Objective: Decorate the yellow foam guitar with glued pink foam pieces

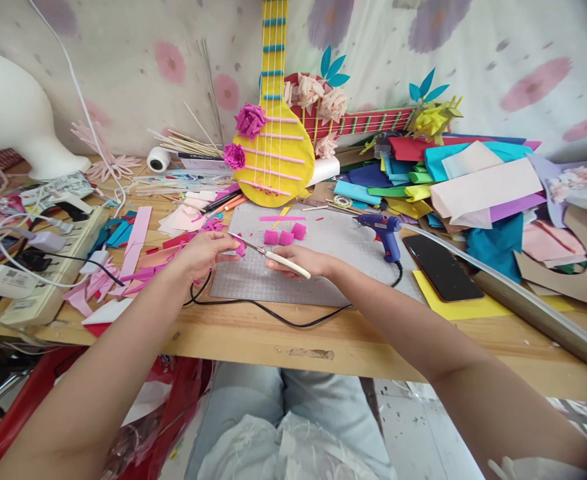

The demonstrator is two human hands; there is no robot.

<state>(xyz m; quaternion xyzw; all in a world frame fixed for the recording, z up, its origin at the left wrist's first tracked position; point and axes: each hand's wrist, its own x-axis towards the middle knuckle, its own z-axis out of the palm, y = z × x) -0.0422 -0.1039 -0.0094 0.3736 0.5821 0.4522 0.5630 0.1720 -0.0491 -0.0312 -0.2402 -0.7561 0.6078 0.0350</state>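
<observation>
Cutting step in hand, by the look of it: right hand [300, 260] closed around the cream handles of a pair of slim metal scissors [268, 255], blades pointing left and parted a little. Left hand [204, 252] pinched shut on a small scrap of magenta foam sheet [240, 247], held just at the blade tips above the grey gridded cutting mat [323, 273] on the wooden counter [253, 333]. Whether the scrap sits between the blades or just beside them cannot be told at this size.

Just beyond the hands, three small magenta foam rolls [286, 235] lying close together on the mat, with a thin pink strip [282, 218] behind them. To the right, a blue hot-glue gun [382, 231] standing on the mat's far edge, its black cord [273, 315] looping across the front. A black phone [442, 267] lying on a yellow sheet nearby; a yellow foam guitar [276, 150] leaning on the wall behind.

Next move, judged from this: a steady pinch on the scrap, fingertips kept clear of the blades, and short, controlled snips on so small a piece.
</observation>
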